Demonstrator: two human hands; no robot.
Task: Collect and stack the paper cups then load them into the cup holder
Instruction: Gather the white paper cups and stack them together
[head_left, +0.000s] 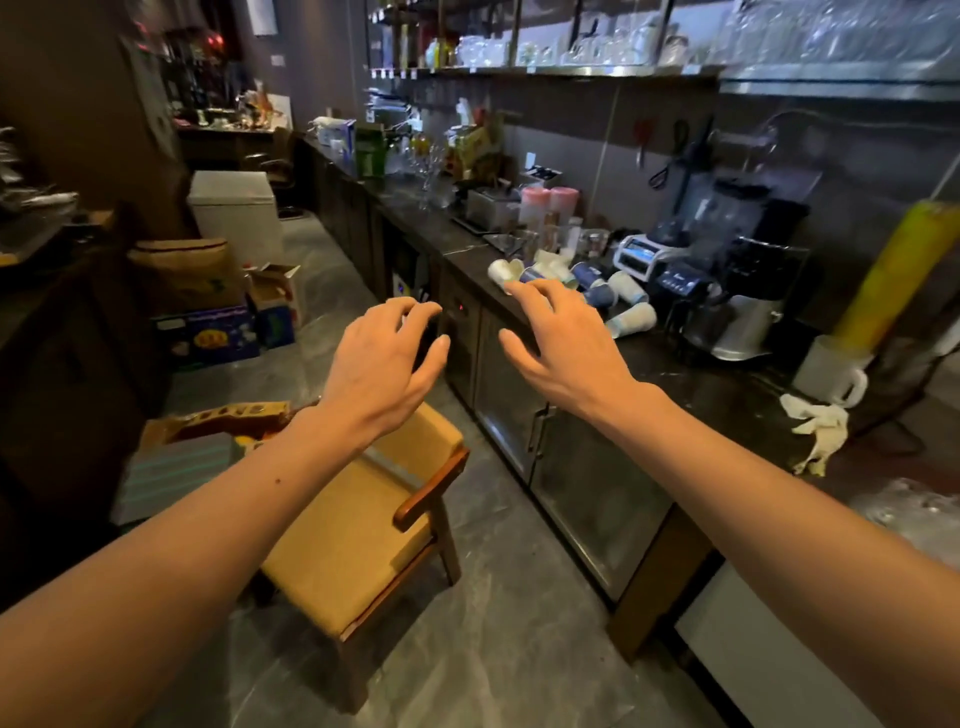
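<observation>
A: Both grips? 
B: Left hand (387, 358) and right hand (558, 343) spread wide, empty, reaching. 
A: Paper cups (582, 288)? 
B: Toppled on the counter (691, 384), just beyond the right fingertips (519, 288); yellow cup holder (893, 280) far right of both, probably for loading.

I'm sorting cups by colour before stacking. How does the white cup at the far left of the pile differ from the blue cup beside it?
The white cup is plain white; the blue cup is dark blue. The white cup lies at the pile's left edge; the blue cup lies further in, partly hidden by the right hand. Both lie tipped over on the counter.
</observation>
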